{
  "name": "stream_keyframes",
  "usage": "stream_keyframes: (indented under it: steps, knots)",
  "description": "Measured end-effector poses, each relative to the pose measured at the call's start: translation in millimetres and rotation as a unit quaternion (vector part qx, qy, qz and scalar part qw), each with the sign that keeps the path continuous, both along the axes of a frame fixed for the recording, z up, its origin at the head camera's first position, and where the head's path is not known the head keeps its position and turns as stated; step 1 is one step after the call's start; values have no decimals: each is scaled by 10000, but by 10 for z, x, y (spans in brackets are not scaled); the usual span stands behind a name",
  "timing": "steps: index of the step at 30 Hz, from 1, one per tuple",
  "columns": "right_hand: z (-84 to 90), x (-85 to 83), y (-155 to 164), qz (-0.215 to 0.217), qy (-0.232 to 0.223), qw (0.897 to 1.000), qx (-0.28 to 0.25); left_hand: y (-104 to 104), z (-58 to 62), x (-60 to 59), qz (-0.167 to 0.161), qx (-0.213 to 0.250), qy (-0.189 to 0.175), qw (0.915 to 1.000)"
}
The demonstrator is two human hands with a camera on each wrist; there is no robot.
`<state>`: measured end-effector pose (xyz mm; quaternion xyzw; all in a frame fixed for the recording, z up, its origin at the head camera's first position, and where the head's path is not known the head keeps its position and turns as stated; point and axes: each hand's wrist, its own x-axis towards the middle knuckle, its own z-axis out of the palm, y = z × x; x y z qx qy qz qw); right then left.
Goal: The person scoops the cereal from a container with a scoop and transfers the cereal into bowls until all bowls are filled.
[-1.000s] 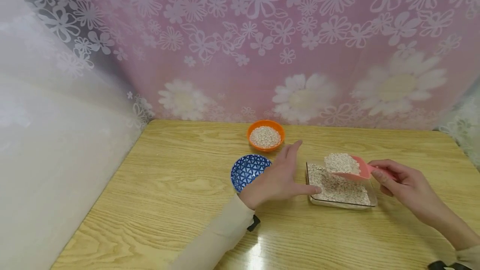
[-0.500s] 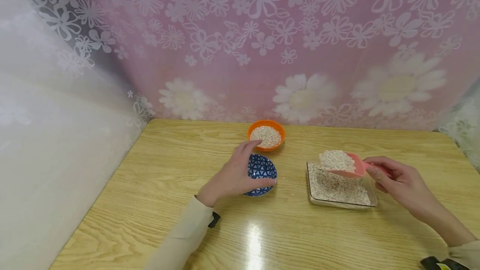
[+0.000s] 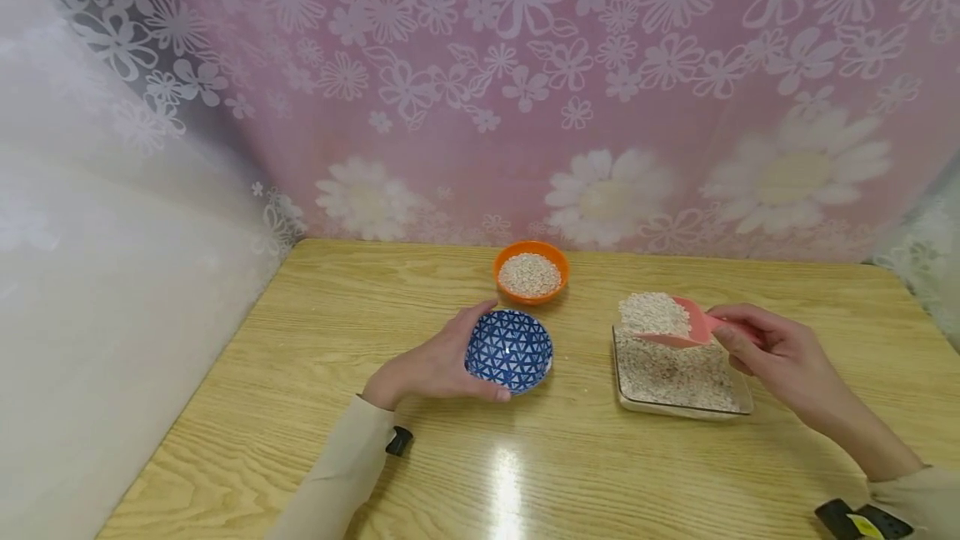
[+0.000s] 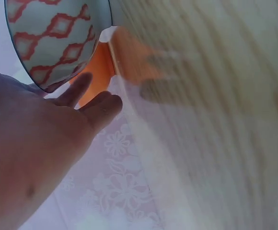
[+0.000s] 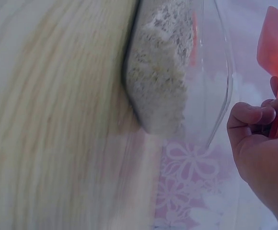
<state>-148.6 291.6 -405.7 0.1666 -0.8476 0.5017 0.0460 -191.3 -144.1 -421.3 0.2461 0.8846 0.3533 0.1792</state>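
Observation:
My left hand [image 3: 442,361] curves round the left side of a bowl [image 3: 510,350] with a blue triangle pattern inside. The thumb lies along its near rim and the fingers reach its far rim. In the left wrist view the bowl's outside [image 4: 57,38] is white with red diamonds. My right hand [image 3: 776,357] grips the handle of a pink scoop [image 3: 697,327] heaped with oat flakes [image 3: 652,313]. The scoop is held over a clear rectangular container [image 3: 742,386] of oats. In the right wrist view the scoop [image 5: 273,48] stands apart from the container [image 5: 225,81].
Behind the blue bowl an orange bowl [image 3: 561,261] holds oats. A few stray flakes lie on the wooden table [image 3: 337,307] between the blue bowl and the container. A pink flowered curtain [image 3: 450,132] hangs along the table's back edge, with a pale sheet [image 3: 127,273] at the left.
My left hand has moved left from beside the container, passing over the blue bowl to its left side. My right hand has carried the loaded scoop slightly left and up.

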Motion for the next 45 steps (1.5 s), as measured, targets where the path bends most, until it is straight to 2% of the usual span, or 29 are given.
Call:
stream_keyframes:
  steps: [5, 11, 28, 45]
  knots:
    - [13, -26, -89, 66, 52, 9999, -84, -16, -18, -9, -150, -24, -122, 9998]
    - [47, -37, -223, 83, 272, 9995, 98, -15, -28, -21, -191, 113, -281, 9994]
    - [48, -103, -563, 260, 799, 9959, 340, -11, -35, -36, -39, 26, -481, 9988]
    - [77, -146, -923, 542, 690, 9944, 585, -9, -46, -49, -86, 161, -576, 9982]
